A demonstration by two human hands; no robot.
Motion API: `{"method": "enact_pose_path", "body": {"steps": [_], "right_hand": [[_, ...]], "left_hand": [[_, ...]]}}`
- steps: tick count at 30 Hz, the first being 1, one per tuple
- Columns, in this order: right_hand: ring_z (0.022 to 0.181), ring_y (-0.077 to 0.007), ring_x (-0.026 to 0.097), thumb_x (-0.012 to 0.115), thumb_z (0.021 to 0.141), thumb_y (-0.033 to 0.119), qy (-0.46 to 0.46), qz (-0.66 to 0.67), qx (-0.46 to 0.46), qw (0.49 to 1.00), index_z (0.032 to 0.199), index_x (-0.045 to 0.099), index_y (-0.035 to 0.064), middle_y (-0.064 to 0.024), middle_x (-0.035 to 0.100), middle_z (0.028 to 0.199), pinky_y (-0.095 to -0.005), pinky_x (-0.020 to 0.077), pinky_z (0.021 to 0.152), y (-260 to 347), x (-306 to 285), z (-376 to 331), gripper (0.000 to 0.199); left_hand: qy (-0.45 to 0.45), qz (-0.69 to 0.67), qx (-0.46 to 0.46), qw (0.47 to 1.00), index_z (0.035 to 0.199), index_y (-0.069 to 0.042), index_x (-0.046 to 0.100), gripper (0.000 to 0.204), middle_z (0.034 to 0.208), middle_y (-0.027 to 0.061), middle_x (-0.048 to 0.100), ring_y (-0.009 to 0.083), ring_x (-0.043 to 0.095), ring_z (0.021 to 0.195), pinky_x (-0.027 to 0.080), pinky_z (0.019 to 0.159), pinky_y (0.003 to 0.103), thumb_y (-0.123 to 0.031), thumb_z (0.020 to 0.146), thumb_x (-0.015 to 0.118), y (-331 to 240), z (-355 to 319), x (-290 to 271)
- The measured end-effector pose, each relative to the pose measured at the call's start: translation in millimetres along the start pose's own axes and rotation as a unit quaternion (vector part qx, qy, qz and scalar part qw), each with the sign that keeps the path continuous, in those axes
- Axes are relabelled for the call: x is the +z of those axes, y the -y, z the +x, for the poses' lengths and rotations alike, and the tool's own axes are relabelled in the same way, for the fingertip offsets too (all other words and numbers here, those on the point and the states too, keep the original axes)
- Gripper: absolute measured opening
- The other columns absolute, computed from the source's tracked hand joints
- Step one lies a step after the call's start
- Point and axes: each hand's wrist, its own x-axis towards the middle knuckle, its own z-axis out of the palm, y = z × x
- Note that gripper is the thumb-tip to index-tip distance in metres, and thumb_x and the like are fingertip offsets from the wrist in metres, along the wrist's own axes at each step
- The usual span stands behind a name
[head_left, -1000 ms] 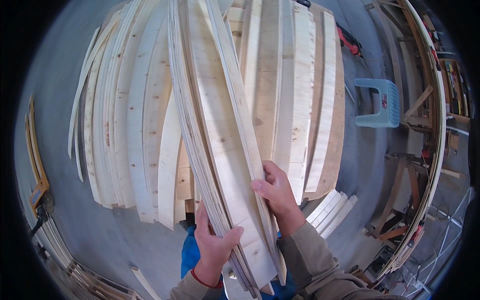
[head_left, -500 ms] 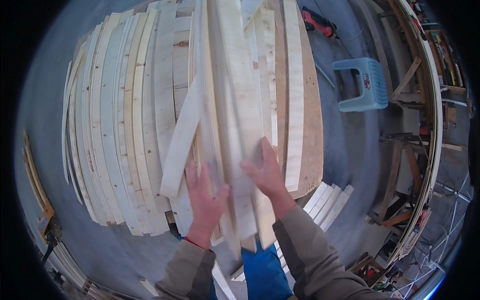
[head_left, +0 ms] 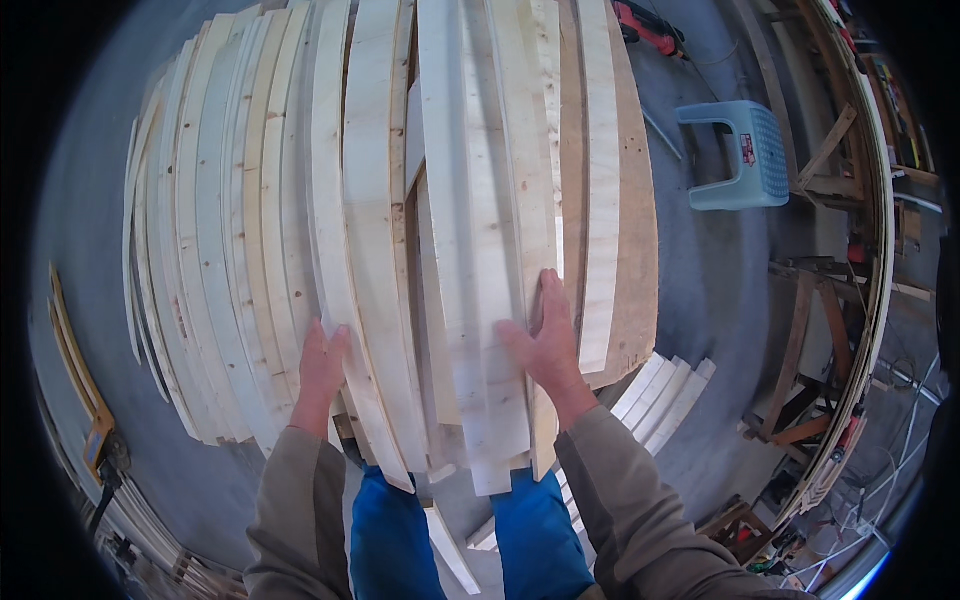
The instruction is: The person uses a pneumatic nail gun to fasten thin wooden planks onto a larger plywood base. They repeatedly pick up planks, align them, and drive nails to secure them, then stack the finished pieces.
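Observation:
Long pale wooden boards lie lengthwise away from me. My left hand (head_left: 322,372) is at the left edge of a narrow board (head_left: 342,250), its thumb over the face and its fingers along the side. My right hand (head_left: 546,345) grips the right side of some overlapping boards (head_left: 482,300), thumb on top and fingers at the outer edge. The near ends of these boards jut out above my knees. Between the two groups a wide board (head_left: 372,200) lies flat. The undersides, and any fingertips beneath them, are hidden.
More boards (head_left: 215,230) lie side by side at the left on a brown panel (head_left: 632,250). A blue plastic stool (head_left: 757,155) and a red power tool (head_left: 650,30) are on the floor to the right. A yellow-framed handsaw (head_left: 85,390) stands far left, and short boards (head_left: 665,400) lie near right.
My left hand has moved left, away from my right, and the boards have spread apart. The slanted short board is now largely covered. My right hand has shifted slightly right.

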Motion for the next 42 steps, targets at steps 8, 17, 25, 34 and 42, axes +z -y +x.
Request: {"method": "enact_pose_path", "body": {"steps": [8, 17, 25, 34, 42], "right_hand": [[0.157, -0.0323, 0.03, 0.082, 0.088, 0.017, -0.004, 0.082, 0.03, 0.996, 0.162, 0.023, -0.0102, -0.0258, 0.033, 0.166, -0.0412, 0.0249, 0.129, 9, 2, -1, 0.099], [0.152, -0.0313, 0.039, 0.085, 0.084, 0.013, -0.002, 0.104, 0.047, 0.993, 0.161, 0.022, -0.0106, -0.0251, 0.038, 0.162, -0.0396, 0.0336, 0.125, 36, 2, -2, 0.102], [0.151, -0.0434, 0.035, 0.087, 0.08, 0.023, -0.002, -0.091, -0.043, 0.995, 0.162, 0.023, -0.0068, -0.0324, 0.03, 0.164, -0.0453, 0.0346, 0.123, 48, 12, -11, 0.108], [0.148, -0.0449, 0.04, 0.089, 0.079, 0.029, -0.013, -0.13, 0.072, 0.989, 0.16, 0.028, -0.0095, -0.0345, 0.038, 0.158, -0.046, 0.0362, 0.122, 62, 14, -3, 0.108], [0.142, -0.037, 0.051, 0.09, 0.078, 0.025, -0.05, -0.016, 0.127, 0.99, 0.155, 0.036, -0.0132, -0.0304, 0.053, 0.148, -0.0409, 0.0419, 0.118, 74, 13, -11, 0.102]], "left_hand": [[0.054, 0.088, 0.021, 0.994, 0.12, 0.003, 0.068, 0.045, 0.112, 0.0125, 0.07, 0.0221, 0.063, 0.103, 0.05, 0.093, 0.036, -0.038, 0.102, 0.07, -29, -54, 3], [0.122, -0.175, -0.089, 0.973, 0.12, 0.0, 0.066, 0.036, 0.103, 0.0069, 0.068, 0.0132, 0.062, 0.098, 0.049, 0.088, 0.029, -0.03, 0.101, 0.071, -42, -70, 20], [0.148, -0.265, -0.09, 0.949, 0.115, -0.001, 0.062, 0.033, 0.102, 0.0049, 0.065, 0.0126, 0.059, 0.096, 0.049, 0.086, 0.03, -0.026, 0.098, 0.075, -45, -105, 51], [0.047, -0.149, -0.069, 0.985, 0.096, 0.0, 0.058, 0.024, 0.079, 0.0068, 0.054, 0.018, 0.051, 0.073, 0.047, 0.069, 0.037, -0.016, 0.094, 0.075, -39, -96, 65], [-0.064, -0.123, 0.017, 0.99, 0.111, 0.001, 0.066, 0.023, 0.094, 0.0087, 0.063, 0.0197, 0.059, 0.084, 0.05, 0.077, 0.035, -0.014, 0.095, 0.074, -45, -41, 14]]}}
